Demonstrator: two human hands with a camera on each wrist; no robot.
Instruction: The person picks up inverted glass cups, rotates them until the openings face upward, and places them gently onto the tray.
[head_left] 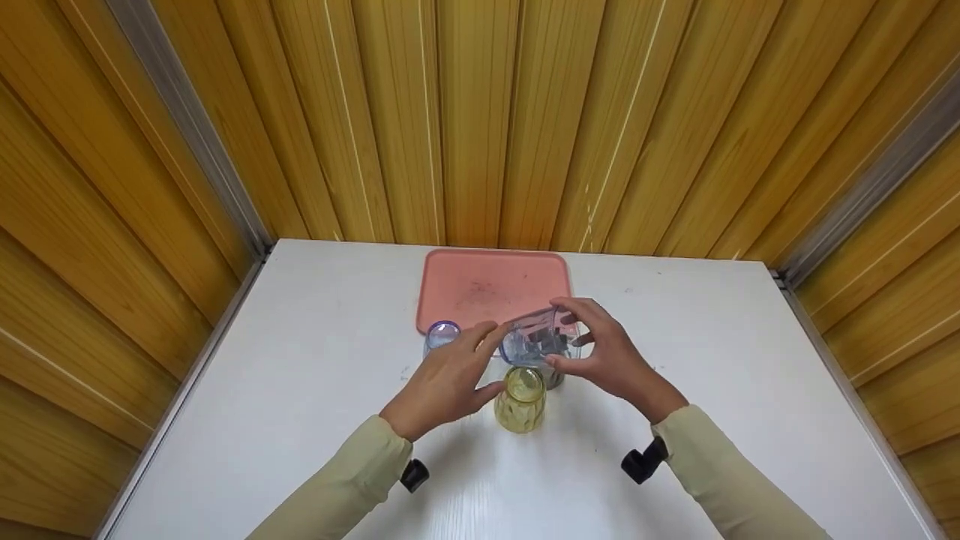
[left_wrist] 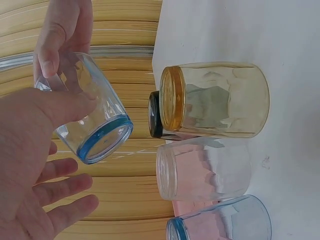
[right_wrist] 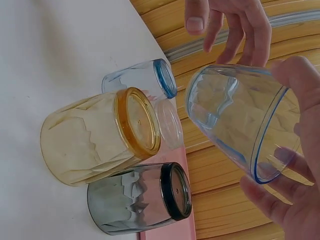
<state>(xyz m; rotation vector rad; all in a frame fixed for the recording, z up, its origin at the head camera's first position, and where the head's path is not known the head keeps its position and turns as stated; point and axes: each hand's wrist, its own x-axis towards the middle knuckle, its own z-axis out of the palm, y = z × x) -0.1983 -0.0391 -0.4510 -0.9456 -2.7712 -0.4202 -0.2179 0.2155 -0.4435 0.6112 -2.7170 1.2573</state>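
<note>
My right hand [head_left: 611, 356] grips a blue-tinted glass tumbler [right_wrist: 235, 115] by its rim end, thumb and fingers spread around it. The tumbler is tilted in the air above the other glasses, its thick base toward the left. Beside that base is my left hand [head_left: 446, 379], its fingers extended and loosely spread; the thumb overlaps the tumbler in the left wrist view. Upside down below stand a yellow glass [head_left: 520, 409], a dark grey glass [right_wrist: 135, 200], a clear glass [left_wrist: 205, 170] and another blue glass [left_wrist: 225, 220], grouped closely together.
A pink tray [head_left: 487, 289] lies at the back of the white table [head_left: 337, 360], behind the glasses. Yellow wood-patterned panels [head_left: 480, 120] rise behind the table and along both sides, with metal posts at the corners.
</note>
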